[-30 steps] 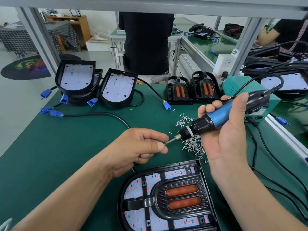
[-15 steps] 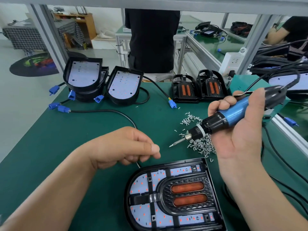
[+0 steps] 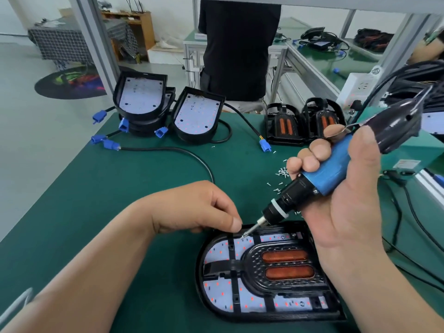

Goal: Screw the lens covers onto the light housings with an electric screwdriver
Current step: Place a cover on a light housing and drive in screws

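A black light housing (image 3: 200,272) lies at the table's near edge, its white LED board showing red dots. A black lens cover (image 3: 286,263) with two orange bars sits in it. My right hand (image 3: 343,217) grips a blue and black electric screwdriver (image 3: 324,179), tilted down to the left. Its bit carries a small screw (image 3: 243,236) at the housing's upper left edge. My left hand (image 3: 199,207) rests by that edge with fingers curled and thumb against forefinger, just beside the bit; nothing shows in it. Loose screws (image 3: 284,173) lie behind the screwdriver.
Open housings (image 3: 141,99) (image 3: 199,116) with blue connectors stand at the back left, and a black cable (image 3: 168,150) crosses the green mat. Two covered units (image 3: 283,126) stand at the back centre. A green box (image 3: 408,150) and cords sit at right. A person (image 3: 240,44) stands beyond the table.
The screwdriver has swung down so its bit and screw meet the housing's upper left edge. My left hand has moved down to the housing, beside the bit.
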`<state>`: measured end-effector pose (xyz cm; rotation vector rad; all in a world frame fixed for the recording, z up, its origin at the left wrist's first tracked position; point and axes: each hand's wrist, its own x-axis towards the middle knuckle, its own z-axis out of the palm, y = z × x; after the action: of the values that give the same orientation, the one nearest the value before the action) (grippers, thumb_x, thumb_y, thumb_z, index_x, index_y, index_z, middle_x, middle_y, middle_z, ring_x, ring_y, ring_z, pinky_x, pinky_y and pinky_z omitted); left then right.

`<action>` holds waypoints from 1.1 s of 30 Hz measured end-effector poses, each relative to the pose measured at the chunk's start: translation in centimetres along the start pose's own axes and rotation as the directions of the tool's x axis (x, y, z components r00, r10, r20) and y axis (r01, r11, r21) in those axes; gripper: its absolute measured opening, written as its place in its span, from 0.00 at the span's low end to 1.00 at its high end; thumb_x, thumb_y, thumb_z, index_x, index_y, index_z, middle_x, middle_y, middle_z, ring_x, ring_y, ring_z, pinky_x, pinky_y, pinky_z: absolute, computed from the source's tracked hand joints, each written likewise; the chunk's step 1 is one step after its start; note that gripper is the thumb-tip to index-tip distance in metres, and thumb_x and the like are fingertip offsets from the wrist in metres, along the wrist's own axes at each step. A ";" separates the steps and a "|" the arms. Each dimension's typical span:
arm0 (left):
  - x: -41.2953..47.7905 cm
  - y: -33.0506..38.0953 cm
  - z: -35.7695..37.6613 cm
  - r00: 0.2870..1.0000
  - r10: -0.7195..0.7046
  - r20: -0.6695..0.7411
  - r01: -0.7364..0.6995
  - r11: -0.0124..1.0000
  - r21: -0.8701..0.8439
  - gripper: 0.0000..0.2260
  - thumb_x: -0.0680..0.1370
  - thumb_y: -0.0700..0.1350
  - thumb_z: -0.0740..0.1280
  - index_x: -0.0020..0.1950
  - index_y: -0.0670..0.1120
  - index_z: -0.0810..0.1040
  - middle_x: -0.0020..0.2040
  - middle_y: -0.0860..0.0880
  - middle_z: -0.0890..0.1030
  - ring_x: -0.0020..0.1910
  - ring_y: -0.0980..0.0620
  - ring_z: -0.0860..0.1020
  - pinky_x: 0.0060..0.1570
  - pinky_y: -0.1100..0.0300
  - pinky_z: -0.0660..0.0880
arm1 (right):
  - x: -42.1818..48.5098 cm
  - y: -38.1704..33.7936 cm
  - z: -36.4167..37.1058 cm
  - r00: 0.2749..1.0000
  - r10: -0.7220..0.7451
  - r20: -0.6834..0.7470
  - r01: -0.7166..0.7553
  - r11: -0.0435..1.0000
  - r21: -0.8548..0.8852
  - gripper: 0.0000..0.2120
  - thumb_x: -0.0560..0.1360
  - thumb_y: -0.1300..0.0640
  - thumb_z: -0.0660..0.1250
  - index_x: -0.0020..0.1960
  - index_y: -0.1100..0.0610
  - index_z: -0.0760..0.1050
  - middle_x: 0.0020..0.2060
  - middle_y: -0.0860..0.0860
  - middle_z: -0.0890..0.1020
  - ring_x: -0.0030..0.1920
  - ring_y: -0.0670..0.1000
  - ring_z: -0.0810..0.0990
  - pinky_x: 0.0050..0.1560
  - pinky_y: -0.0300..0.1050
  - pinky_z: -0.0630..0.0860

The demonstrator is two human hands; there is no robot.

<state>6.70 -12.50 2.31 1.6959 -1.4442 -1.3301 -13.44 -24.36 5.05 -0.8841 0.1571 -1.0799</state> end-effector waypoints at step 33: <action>0.3 0.5 0.7 0.998 0.055 -0.033 -0.048 0.982 0.185 0.09 0.82 0.46 0.71 0.42 0.47 0.84 0.27 0.59 0.71 0.27 0.61 0.67 0.28 0.70 0.63 | -0.4 1.1 1.4 0.888 0.141 0.437 -0.056 0.978 -0.201 0.22 0.72 0.41 0.79 0.52 0.53 0.73 0.36 0.48 0.75 0.32 0.50 0.75 0.44 0.51 0.78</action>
<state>5.80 -12.79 2.38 1.7760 -1.6211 -1.1611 -12.13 -23.03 5.05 -1.2586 -0.0874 -0.7470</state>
